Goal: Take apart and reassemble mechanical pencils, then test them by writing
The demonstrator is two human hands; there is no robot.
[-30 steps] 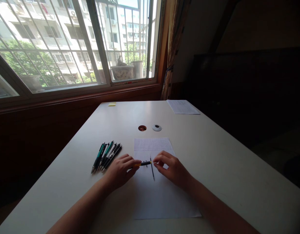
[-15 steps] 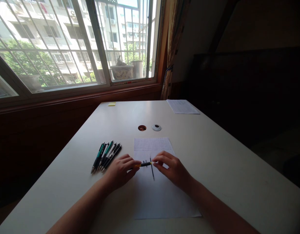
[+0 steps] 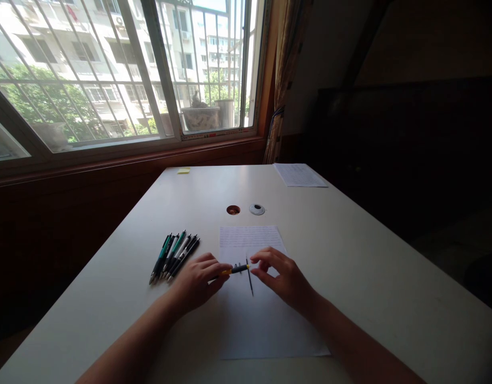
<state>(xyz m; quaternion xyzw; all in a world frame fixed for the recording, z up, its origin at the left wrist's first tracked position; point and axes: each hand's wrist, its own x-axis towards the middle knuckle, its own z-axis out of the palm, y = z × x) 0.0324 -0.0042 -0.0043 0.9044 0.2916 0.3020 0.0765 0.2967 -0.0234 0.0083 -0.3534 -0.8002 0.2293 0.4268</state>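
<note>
My left hand (image 3: 203, 276) pinches a yellow and black pen (image 3: 240, 269), held over a sheet of paper with its black end pointing right. At that end, my right hand (image 3: 283, 274) has its thumb and index finger apart, with nothing clear between them. Beneath the pen, a thin dark pen refill (image 3: 250, 280) lies on the paper (image 3: 265, 330). Small dark marks or parts show just behind the pen, too small to make out. To the left of my left hand lie several pens (image 3: 174, 256) in green, black and white.
The white table (image 3: 118, 298) has an open round hole (image 3: 233, 210) and a round cable cover (image 3: 257, 209) past the paper. A stack of papers (image 3: 299, 175) rests at the far right corner, a yellow sticky note (image 3: 184, 171) at the far left.
My right thumb and index finger have parted from the light tip at the pen's right end. The pen has tilted slightly; my left hand has stayed in place.
</note>
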